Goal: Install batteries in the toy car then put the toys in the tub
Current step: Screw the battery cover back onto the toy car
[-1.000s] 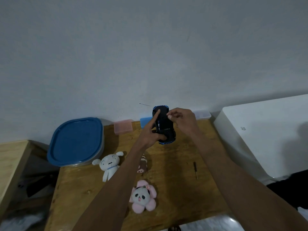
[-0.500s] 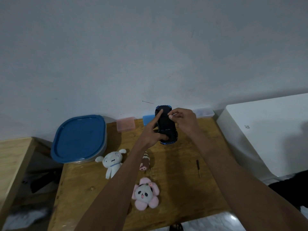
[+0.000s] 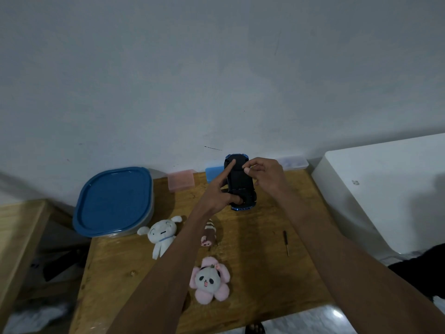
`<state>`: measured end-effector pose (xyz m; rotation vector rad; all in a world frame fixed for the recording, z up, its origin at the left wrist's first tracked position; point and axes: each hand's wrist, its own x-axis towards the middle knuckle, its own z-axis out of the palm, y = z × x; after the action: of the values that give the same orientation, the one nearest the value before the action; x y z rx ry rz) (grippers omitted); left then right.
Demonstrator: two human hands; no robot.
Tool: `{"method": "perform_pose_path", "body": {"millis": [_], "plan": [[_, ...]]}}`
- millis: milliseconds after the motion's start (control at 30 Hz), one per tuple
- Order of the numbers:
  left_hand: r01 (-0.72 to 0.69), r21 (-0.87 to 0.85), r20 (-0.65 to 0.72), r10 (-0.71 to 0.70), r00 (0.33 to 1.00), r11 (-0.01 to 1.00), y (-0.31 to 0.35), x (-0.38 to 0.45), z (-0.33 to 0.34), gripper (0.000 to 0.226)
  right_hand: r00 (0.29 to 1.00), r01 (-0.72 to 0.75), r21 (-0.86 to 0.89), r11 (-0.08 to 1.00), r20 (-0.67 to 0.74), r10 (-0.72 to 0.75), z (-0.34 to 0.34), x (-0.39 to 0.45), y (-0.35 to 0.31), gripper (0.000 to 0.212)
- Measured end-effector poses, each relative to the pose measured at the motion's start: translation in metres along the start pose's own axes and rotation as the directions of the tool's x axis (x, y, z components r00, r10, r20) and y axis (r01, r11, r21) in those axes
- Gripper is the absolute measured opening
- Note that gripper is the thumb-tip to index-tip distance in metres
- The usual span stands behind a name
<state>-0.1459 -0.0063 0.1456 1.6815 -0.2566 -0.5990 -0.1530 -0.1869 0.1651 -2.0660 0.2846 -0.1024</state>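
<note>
Pointing away — toy car (image 3: pixel 240 182) underside-up

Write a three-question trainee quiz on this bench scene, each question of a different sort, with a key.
1. True or false: the toy car is held above the table with its dark underside toward the camera.
2. Which thing lies on the table to the right of the arms? A) screwdriver B) scissors C) spoon
3. Fill in: the tub at the table's left rear corner is covered by a ____ lid.

Key
1. True. The left hand grips the car's near end, its index finger stretched along the underside; the right hand pinches at the car's far end.
2. A
3. Blue
</note>
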Motion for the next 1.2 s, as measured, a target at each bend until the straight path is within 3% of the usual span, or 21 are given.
{"method": "perform_pose_path", "body": {"millis": [233,500,800,900,1000,1133,1200], "plan": [[0.000,-0.013,0.001,0.001,1.000,1.000,-0.001,0.000,0.001,0.111,1.000,0.019,-0.020,1.000,0.004,-0.019,0.002,-0.004,0.003,0.006],[-0.043,0.004,-0.028,0.043,0.999,0.999,-0.006,0.003,0.004,0.111,0.988,0.016,-0.217,0.976,-0.144,-0.048,0.011,-0.005,0.006,0.005],[-0.100,0.009,-0.037,0.100,0.994,0.995,-0.006,0.002,0.011,0.095,0.973,-0.017,-0.170,0.985,-0.228,-0.022,0.016,-0.007,0.005,0.005],[-0.096,0.010,-0.030,0.096,0.995,0.995,-0.004,0.002,0.012,0.086,0.963,-0.068,-0.093,0.993,-0.266,0.041,0.016,-0.007,0.003,0.008],[-0.092,-0.002,-0.031,0.092,0.995,0.996,-0.004,0.003,0.014,0.083,0.947,-0.127,0.062,0.990,-0.288,0.140,0.015,-0.007,0.006,0.026],[-0.089,-0.037,-0.039,0.087,0.995,0.995,-0.001,0.002,0.019,0.082,0.920,-0.261,0.318,0.911,-0.205,0.335,0.010,-0.005,0.011,0.045],[-0.093,-0.034,-0.039,0.092,0.995,0.995,-0.002,0.002,0.023,0.081,0.917,-0.278,0.330,0.902,-0.189,0.351,0.009,-0.005,0.013,0.046]]}}
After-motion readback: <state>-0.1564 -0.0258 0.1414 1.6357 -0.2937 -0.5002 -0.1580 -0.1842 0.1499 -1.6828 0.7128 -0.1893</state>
